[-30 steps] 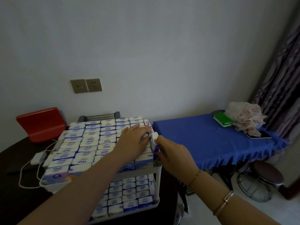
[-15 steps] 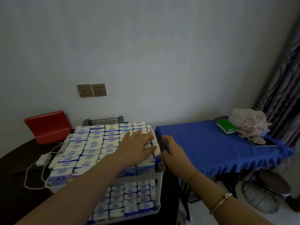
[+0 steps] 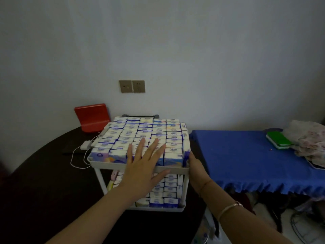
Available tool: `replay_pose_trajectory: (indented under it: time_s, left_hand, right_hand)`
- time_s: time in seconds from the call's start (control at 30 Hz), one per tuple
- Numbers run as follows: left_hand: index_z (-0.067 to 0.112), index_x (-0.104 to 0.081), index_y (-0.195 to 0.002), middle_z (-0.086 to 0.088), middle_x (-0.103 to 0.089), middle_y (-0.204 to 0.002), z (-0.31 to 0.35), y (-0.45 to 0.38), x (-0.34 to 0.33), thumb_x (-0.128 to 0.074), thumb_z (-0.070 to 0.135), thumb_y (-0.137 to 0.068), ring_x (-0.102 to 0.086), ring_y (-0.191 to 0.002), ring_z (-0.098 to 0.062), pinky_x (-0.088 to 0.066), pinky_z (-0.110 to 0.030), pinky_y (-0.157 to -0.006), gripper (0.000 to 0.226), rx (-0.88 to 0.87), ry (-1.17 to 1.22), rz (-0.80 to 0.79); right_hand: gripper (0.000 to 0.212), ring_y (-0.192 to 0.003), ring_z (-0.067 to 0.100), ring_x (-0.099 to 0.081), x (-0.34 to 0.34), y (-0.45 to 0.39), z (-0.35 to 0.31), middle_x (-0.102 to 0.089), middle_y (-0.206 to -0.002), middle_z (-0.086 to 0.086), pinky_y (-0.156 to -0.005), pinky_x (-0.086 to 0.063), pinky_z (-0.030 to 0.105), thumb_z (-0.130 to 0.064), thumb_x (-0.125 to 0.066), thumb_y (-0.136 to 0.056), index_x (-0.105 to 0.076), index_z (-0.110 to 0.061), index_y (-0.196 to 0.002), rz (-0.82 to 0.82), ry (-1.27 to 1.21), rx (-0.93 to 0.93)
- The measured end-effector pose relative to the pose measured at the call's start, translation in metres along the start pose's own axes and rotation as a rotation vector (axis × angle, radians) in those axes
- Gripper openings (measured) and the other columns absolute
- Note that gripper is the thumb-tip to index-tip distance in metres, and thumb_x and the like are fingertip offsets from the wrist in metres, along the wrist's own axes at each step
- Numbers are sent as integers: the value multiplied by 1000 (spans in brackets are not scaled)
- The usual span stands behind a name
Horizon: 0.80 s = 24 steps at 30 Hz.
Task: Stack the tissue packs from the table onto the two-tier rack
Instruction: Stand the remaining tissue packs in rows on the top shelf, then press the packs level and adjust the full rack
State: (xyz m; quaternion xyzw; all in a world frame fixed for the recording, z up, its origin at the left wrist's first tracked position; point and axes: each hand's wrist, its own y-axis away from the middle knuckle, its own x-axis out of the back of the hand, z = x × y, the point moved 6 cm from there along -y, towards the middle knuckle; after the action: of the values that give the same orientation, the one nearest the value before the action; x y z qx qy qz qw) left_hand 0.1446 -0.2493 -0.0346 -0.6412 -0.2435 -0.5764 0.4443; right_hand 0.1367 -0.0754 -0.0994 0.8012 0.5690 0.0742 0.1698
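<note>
A white two-tier rack stands on the dark round table. Rows of blue-and-white tissue packs fill its top tier, and more packs fill the lower tier. My left hand lies flat with spread fingers on the front packs of the top tier. My right hand presses against the rack's front right corner, its fingertips touching the upright pack at the right edge. Neither hand holds a pack.
The blue-clothed table to the right carries a green box and a bundle of cloth. A red plastic seat back stands behind the rack. A white charger with its cable lies left of the rack.
My right hand let go of the pack it was tucking in at the right edge and dropped to the rack's front corner. My left hand slid toward the front. The view shifted left.
</note>
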Motion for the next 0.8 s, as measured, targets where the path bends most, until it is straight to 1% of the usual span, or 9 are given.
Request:
replay_pose_trajectory:
  time_s: [0.13, 0.2, 0.3, 0.37, 0.43, 0.53, 0.63, 0.7, 0.8]
  left_hand:
    - [47, -23, -141, 23, -1, -156, 0, -14, -4, -4, 87, -71, 23, -143, -12, 28, -44, -106, 83, 36, 249, -9]
    - [45, -31, -137, 24, -9, -154, -10, -16, -2, -6, 85, -75, 20, -143, -8, 27, -43, -107, 78, -37, 272, 38]
    - [47, -33, -137, 28, -11, -153, -33, -7, 3, -16, 76, -85, 19, -144, -6, 19, -52, -112, 62, -118, 254, 53]
    - [49, -38, -134, 29, -9, -154, -47, 5, 10, -18, 75, -85, 22, -143, -5, 22, -50, -112, 59, -81, 314, 52]
    - [53, -45, -125, 31, -6, -153, -54, 20, 15, -19, 77, -82, 25, -141, -3, 26, -45, -108, 56, 83, 456, 89]
    - [45, -42, -128, 23, 2, -157, -53, 35, 15, -49, 66, -83, 15, -145, -13, 11, -50, -111, 50, 463, 603, 233]
    - [31, -21, -146, 5, -7, -158, -51, 39, 4, -73, 50, -74, -8, -146, -27, -14, -53, -117, 91, 867, 942, 333]
    - [34, -10, -148, 2, -11, -156, -46, 31, -6, -82, 39, -67, -22, -142, -24, -29, -49, -113, 108, 933, 1241, 386]
    - [45, 2, -145, 7, 0, -157, -38, 18, -14, -88, 32, -62, -22, -141, -25, -41, -54, -103, 124, 987, 1350, 333]
  right_hand:
    - [41, -112, 34, -59, 2, 9, 5, -66, -115, 16, -104, -42, 49, -41, -33, -100, -63, -13, -106, -118, -101, 0]
    - [43, -116, 32, -57, -3, 15, 16, -64, -119, 14, -104, -42, 47, -39, -33, -101, -59, -10, -118, -183, -135, -35]
    - [38, -102, 22, -59, -23, 34, 31, -65, -110, 8, -87, -48, 34, -34, -35, -101, -59, -8, -117, -335, -161, -113]
    - [29, -97, 18, -58, -29, 48, 34, -64, -102, 5, -89, -48, 35, -31, -41, -100, -60, -11, -106, -433, -36, -165]
    - [27, -91, 19, -60, -14, 43, 20, -67, -91, 2, -92, -48, 41, -30, -46, -96, -64, -13, -86, -346, 262, -43]
    - [38, -69, 18, -55, 23, 24, -30, -58, -69, 2, -67, -48, 31, -30, -42, -98, -54, -16, -65, 19, 500, 368]
    - [26, -78, 19, -47, 26, 8, -78, -49, -78, 2, -66, -35, 23, -24, -45, -98, -44, -15, -73, 190, 645, 669]
    - [21, -93, 22, -51, 10, -12, -92, -54, -100, 10, -74, -38, 28, -28, -46, -97, -51, -8, -98, 135, 653, 658]
    - [48, -93, 19, -52, -14, -38, -86, -55, -117, 12, -79, -41, 29, -40, -36, -100, -39, -4, -130, -63, 598, 332]
